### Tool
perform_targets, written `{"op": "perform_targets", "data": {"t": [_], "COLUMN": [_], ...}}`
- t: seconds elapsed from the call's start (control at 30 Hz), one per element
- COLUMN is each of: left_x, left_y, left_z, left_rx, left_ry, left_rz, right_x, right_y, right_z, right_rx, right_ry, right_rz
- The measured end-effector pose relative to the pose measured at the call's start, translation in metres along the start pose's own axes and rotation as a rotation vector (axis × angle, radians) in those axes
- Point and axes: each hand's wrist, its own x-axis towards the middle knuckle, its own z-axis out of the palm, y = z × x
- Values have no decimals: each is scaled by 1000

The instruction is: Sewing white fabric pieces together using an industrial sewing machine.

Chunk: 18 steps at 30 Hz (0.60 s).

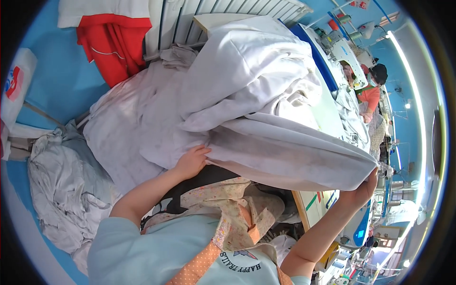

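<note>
A large white cloth (285, 147) is stretched across in front of me, its near edge sagging between my two hands. My left hand (191, 161) is closed on that edge near the middle of the view, thumb and fingers pinching the fabric. Off to the right, my right hand (365, 189) grips the far corner of the same cloth, raised and held out at arm's length. The rest of the fabric lies in a big crumpled heap (256, 57) beyond my hands and drapes down to the left. Faint grey smudges show on it.
More white cloth (66, 185) is piled low at the left. A red and white garment (111, 42) hangs by a white radiator (190, 19). Sewing machines (346, 57) line the right, where a person (370, 90) in orange sits. A table edge (304, 213) lies under the cloth.
</note>
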Motion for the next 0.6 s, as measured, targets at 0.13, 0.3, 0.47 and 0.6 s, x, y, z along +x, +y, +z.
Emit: {"op": "perform_targets", "data": {"t": [0.13, 0.3, 0.47, 0.6], "left_x": [23, 35, -58, -89], "left_y": [-33, -78, -69, -63], "left_z": [-22, -314, -546, -548], "left_rx": [-91, -578, 608, 579], "left_ry": [-94, 646, 622, 569], "left_rz": [-225, -665, -304, -406], "right_x": [-19, -58, -65, -69], "right_y": [6, 59, 117, 135], "right_z": [5, 24, 47, 59], "right_rx": [-97, -97, -13, -296], "right_ry": [73, 257, 133, -17], "right_rz": [-77, 197, 608, 642]}}
